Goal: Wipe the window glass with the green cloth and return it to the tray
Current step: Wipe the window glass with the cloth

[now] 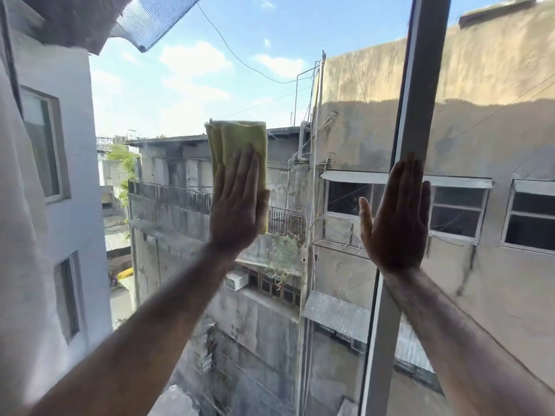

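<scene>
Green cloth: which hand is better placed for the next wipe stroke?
Left. The left hand already presses the green cloth flat against the window glass. The right hand lies bare and open over the frame, away from the cloth.

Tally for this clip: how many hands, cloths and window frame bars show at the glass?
Hands: 2, left hand flat on the cloth, right hand flat against the frame bar
Green cloth: 1
Frame bar: 1
Tray: 0 in view
Total: 4
</scene>
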Tool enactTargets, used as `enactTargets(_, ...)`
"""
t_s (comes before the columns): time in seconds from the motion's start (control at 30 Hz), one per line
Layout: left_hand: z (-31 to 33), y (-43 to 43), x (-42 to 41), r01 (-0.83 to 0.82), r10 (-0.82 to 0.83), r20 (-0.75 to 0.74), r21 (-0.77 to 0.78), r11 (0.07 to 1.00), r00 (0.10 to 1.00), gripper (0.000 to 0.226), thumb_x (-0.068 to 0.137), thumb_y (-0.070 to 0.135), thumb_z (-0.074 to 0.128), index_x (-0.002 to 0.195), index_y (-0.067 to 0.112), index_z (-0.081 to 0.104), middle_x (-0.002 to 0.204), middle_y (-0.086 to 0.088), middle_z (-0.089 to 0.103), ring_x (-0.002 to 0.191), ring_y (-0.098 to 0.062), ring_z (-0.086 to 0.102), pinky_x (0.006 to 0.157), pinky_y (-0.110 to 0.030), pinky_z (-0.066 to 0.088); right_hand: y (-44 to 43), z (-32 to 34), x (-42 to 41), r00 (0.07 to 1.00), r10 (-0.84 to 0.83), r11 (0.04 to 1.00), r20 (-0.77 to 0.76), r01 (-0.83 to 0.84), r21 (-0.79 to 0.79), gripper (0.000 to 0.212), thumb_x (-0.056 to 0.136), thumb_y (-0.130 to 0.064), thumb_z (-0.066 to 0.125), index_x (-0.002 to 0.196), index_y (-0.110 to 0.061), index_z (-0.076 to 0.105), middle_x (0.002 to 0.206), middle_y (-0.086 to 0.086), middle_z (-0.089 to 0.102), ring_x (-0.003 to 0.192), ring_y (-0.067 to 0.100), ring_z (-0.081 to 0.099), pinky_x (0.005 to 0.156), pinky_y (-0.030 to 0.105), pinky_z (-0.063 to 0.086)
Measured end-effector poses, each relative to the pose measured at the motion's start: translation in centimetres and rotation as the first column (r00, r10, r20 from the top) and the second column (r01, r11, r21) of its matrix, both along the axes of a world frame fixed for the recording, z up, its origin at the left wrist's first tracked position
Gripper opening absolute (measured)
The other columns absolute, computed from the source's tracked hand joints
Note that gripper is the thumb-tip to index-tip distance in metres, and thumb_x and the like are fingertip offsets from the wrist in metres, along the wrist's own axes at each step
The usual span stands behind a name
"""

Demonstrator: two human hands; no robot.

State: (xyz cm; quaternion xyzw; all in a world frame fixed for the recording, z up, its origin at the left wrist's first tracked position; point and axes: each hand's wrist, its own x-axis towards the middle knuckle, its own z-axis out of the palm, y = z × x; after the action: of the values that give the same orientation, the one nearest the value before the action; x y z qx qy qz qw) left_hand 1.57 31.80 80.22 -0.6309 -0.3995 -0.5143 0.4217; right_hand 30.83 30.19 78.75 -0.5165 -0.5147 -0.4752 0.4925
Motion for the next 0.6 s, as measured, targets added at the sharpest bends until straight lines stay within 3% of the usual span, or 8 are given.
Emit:
enactTargets(0.1, 4.6, 0.0, 3.3, -0.001, 0.001, 0.003, -0.005, 1.000, 1.000, 0.059, 0.112, 0.033, 0.038, 0.163, 0.006, 0.026, 0.173, -0.016, 0.027, 0.163, -0.032, 0.019, 0.134, -0.056, 0.020, -0.1, -0.1, 0.0, 1.000, 0.003, 1.000, -0.001, -0.003, 0.006, 0.077, 0.115, -0.047, 0.037, 0.167, 0.007, 0.018, 0.176, 0.028, 0.019, 0.166, 0.040, 0.020, 0.136, 0.054, 0.023)
enactTargets(0.23, 0.8, 0.3, 5.9, 0.055, -0.034, -0.397, 0.040, 0.998, 0.917, 0.057, 0.111, 0.033, 0.042, 0.162, 0.008, 0.030, 0.171, -0.015, 0.031, 0.162, -0.031, 0.023, 0.132, -0.056, 0.025, -0.1, 0.0, 0.1, 1.000, -0.004, 1.000, 0.000, 0.004, 0.012, 0.075, 0.116, -0.045, 0.038, 0.167, 0.007, 0.020, 0.175, 0.029, 0.020, 0.165, 0.040, 0.021, 0.135, 0.055, 0.024)
enactTargets(0.3, -3.3, 0.0, 4.2, 0.064, -0.057, -0.488, -0.002, 0.998, 0.871, 0.059, 0.110, 0.032, 0.046, 0.162, 0.009, 0.029, 0.172, -0.014, 0.031, 0.162, -0.029, 0.023, 0.131, -0.056, 0.028, -0.2, 0.1, 0.0, 1.000, -0.006, 1.000, -0.004, 0.006, 0.008, 0.075, 0.116, -0.045, 0.037, 0.167, 0.007, 0.020, 0.176, 0.028, 0.020, 0.166, 0.039, 0.020, 0.135, 0.054, 0.024)
enactTargets(0.37, -6.9, -0.4, 1.3, 0.036, -0.043, -0.407, -0.023, 0.999, 0.912, 0.063, 0.108, 0.030, 0.051, 0.163, 0.010, 0.028, 0.171, -0.015, 0.033, 0.162, -0.030, 0.026, 0.128, -0.059, 0.033, -0.3, 0.1, -0.1, 1.000, 0.006, 1.000, -0.012, -0.006, 0.000, 0.075, 0.116, -0.045, 0.037, 0.167, 0.006, 0.018, 0.177, 0.027, 0.018, 0.166, 0.038, 0.019, 0.136, 0.054, 0.023)
enactTargets(0.43, -8.3, -0.6, -1.4, 0.009, -0.015, -0.206, -0.030, 1.000, 0.978, 0.066, 0.105, 0.025, 0.057, 0.161, 0.006, 0.029, 0.169, -0.019, 0.035, 0.160, -0.034, 0.028, 0.124, -0.064, 0.035, -0.2, 0.0, -0.2, 1.000, 0.015, 1.000, -0.012, -0.015, 0.001, 0.075, 0.116, -0.044, 0.037, 0.168, 0.005, 0.016, 0.177, 0.027, 0.017, 0.166, 0.038, 0.018, 0.136, 0.054, 0.023)
enactTargets(0.53, -4.7, -0.2, -2.1, -0.008, 0.013, 0.148, -0.036, 0.999, 0.989, 0.064, 0.104, 0.022, 0.054, 0.160, 0.002, 0.030, 0.170, -0.021, 0.032, 0.161, -0.035, 0.025, 0.127, -0.063, 0.029, 0.0, -0.1, -0.2, 1.000, 0.005, 1.000, -0.015, -0.005, 0.000, 0.075, 0.116, -0.044, 0.037, 0.168, 0.005, 0.015, 0.177, 0.026, 0.016, 0.167, 0.038, 0.017, 0.136, 0.054, 0.023)
enactTargets(0.6, -0.8, -0.2, -0.4, 0.010, -0.007, 0.288, -0.008, 1.000, 0.958, 0.062, 0.107, 0.024, 0.049, 0.162, 0.004, 0.027, 0.171, -0.018, 0.032, 0.162, -0.033, 0.023, 0.130, -0.060, 0.026, 0.0, -0.1, -0.1, 1.000, 0.007, 1.000, -0.013, -0.007, 0.003, 0.075, 0.116, -0.044, 0.037, 0.169, 0.004, 0.014, 0.178, 0.026, 0.015, 0.167, 0.037, 0.017, 0.136, 0.054, 0.022)
